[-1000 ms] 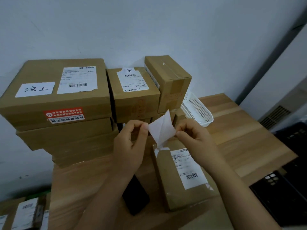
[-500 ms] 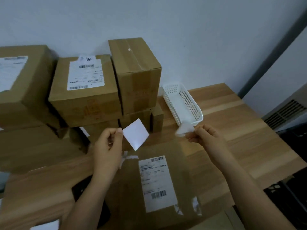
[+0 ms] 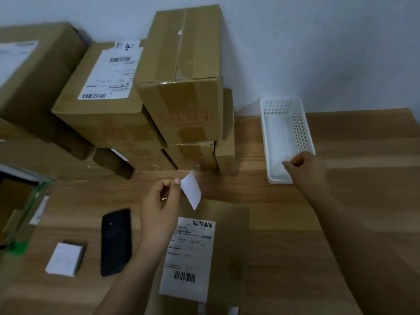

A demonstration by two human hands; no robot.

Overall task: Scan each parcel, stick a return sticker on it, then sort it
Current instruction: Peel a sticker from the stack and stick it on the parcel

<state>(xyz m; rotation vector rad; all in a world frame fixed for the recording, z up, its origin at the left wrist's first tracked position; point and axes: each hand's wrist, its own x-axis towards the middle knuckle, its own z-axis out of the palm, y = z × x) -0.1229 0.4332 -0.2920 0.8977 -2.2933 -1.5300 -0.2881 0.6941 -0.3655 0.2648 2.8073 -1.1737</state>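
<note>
Wooden table (image 3: pixel 341 201), plank-grained, set against a pale wall. Rear left: stacked cardboard cartons (image 3: pixel 193 155), lowest tier resting on the top. Rear right: white perforated basket (image 3: pixel 264 137), just beside the cartons. Front centre: flat brown parcel (image 3: pixel 229 246), shipping label (image 3: pixel 188 258) upward. Left of it, a black phone (image 3: pixel 116 242) lying flat, then a small white pad (image 3: pixel 64 259).

Dim, flat light; soft blur, wide-angle bending at edges
</note>
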